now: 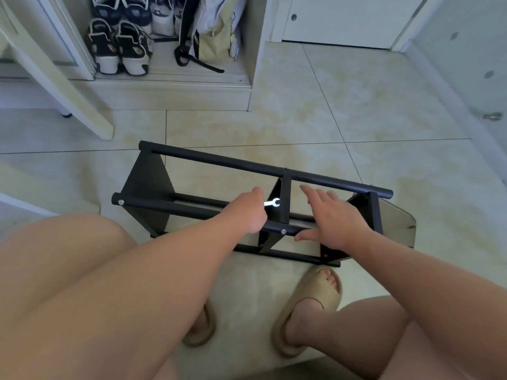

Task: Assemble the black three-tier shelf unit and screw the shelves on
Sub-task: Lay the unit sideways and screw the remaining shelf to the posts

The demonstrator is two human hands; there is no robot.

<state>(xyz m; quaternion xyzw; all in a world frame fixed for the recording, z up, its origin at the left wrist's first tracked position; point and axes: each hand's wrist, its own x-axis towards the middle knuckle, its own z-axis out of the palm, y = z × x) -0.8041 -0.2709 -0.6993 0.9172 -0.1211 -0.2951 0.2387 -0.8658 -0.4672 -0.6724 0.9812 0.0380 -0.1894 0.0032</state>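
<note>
Matt black shelf unit (263,171), shiny metal wrench (272,202), glossy tiled floor (356,119).

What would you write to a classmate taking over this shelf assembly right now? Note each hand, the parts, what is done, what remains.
Left hand grips a small silver open-ended spanner inside the frame, beside the middle panel.
Right hand open, fingers spread over the near rail.
The black metal three-tier shelf unit lies on its side on the tiled floor.
Done: all three panels sit between the rails; silver bolt heads show at the near rail's left end and middle.
Left: check and tighten the remaining joints; the right-end one is hidden.
</note>
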